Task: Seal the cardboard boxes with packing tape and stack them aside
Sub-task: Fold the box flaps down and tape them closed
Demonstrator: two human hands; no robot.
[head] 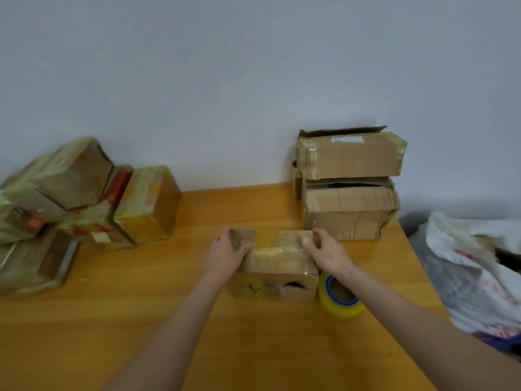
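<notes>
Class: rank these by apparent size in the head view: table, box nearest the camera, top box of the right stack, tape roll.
Largest: table. Then nearest box and top box: alike; the first is closer, so unranked. Smallest: tape roll.

Soft, even, rather dim indoor light gives the wall (253,80) a cool grey cast. Shadows are faint. The taped top of the box (277,259) glints weakly. Wide-angle distortion bows the edges of the table (112,320); the pile of boxes (70,198) at left looks blurred.
</notes>
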